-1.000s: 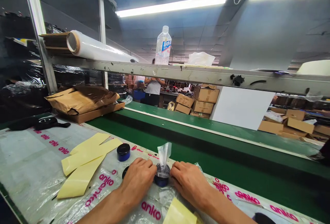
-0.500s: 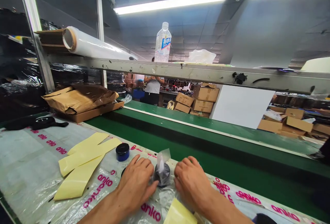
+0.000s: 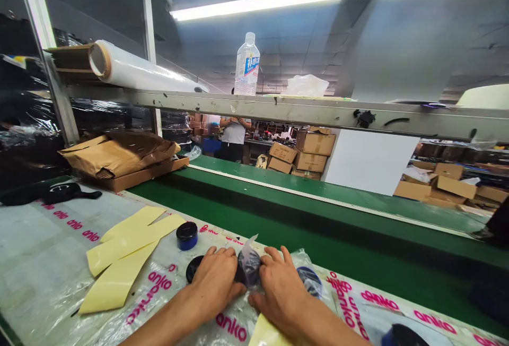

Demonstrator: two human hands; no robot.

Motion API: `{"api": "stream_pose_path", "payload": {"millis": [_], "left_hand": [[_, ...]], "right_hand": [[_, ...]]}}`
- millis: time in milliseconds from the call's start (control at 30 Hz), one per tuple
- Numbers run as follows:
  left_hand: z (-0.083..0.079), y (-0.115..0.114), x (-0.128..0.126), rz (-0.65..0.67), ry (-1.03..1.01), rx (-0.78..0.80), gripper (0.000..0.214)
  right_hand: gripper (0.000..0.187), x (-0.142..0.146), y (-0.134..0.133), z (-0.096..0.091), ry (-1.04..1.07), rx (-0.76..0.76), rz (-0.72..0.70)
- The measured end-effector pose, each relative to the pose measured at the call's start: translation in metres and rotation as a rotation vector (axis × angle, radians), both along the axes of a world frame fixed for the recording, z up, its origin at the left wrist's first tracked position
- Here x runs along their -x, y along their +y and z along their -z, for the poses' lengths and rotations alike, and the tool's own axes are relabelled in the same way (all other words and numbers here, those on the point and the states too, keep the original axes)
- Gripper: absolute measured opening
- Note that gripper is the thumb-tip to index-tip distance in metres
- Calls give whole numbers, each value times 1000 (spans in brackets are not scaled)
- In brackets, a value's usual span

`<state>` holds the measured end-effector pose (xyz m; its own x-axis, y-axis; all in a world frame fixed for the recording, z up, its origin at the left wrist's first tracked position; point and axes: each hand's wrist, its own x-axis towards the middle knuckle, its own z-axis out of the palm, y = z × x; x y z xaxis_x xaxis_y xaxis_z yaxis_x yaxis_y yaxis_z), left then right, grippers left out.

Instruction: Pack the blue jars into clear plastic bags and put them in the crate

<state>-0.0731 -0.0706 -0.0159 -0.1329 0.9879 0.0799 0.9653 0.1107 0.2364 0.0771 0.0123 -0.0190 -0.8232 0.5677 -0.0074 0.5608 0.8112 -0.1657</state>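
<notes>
item: a dark jar (image 3: 248, 269) wrapped in clear film, gathered loosely at the top, lying between the left hand (image 3: 217, 278) and the right hand (image 3: 280, 297). both hands close in narrowly on it from either side, holding it against the bench, with the film bunched under the fingers. left of the jar: a black round lid (image 3: 194, 268), touching the left hand; farther off, a blue jar with a black lid (image 3: 186, 235), unwrapped; beyond those, yellow paper strips (image 3: 117, 282). right of the jar: a blue-rimmed round piece (image 3: 309, 280) under loose film. count so far: one jar in film, the blue jar bare
</notes>
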Motion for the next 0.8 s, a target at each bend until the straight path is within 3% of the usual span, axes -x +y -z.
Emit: {"api": "stream_pose_path", "payload": {"millis": [300,533,700,800], "left_hand": [[-8,4,21,-18,-173,-34,61],[-1,12,22,-19,-137,-81,49],[-14,17,17,-117,-51,-135,43],[-20,15,9,-173,-58,-176,49]], "right_hand": [[20,-5,18,-9,211,-94,-36],[26,-6,29,-22,262,-176,110],[27,-13,40,-44,350,-189,197],[28,-39,30,-61,398,-203,281]]}}
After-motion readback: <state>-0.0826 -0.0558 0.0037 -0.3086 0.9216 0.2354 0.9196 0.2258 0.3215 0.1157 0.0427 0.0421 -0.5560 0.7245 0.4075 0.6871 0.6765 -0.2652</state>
